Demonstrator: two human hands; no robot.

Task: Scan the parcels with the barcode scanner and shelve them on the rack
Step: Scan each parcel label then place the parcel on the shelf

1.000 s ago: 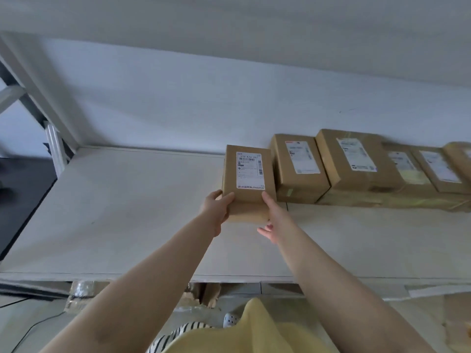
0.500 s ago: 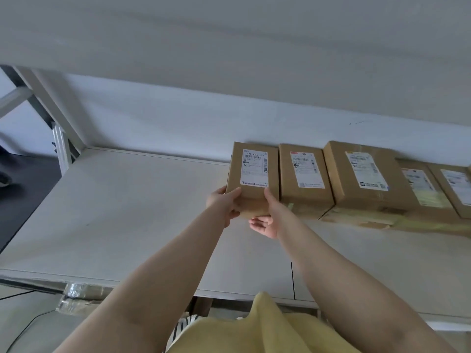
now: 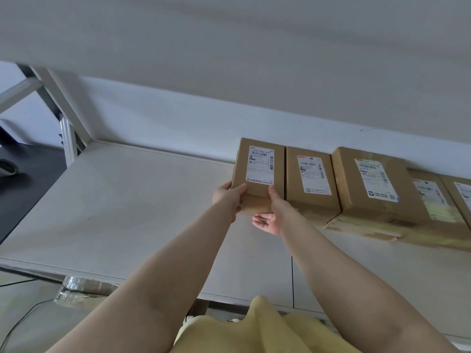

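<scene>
A brown cardboard parcel (image 3: 257, 174) with a white barcode label sits at the left end of a row of parcels on the white rack shelf (image 3: 114, 212). Its right side lies against the neighbouring parcel (image 3: 311, 179). My left hand (image 3: 226, 197) grips its near left corner, thumb on top. At the near right corner my right hand (image 3: 270, 215) holds it, thumb on the top face and fingers curled under the front. No barcode scanner is in view.
More labelled parcels (image 3: 374, 184) run to the right along the back wall. The underside of the upper shelf (image 3: 229, 59) hangs close overhead. A metal rack post (image 3: 67, 141) stands at the left. A plastic-wrapped carton (image 3: 81, 291) lies below the shelf edge.
The parcel has slid back and to the right until it lies against the neighbouring parcel. Both hands have stayed on it.
</scene>
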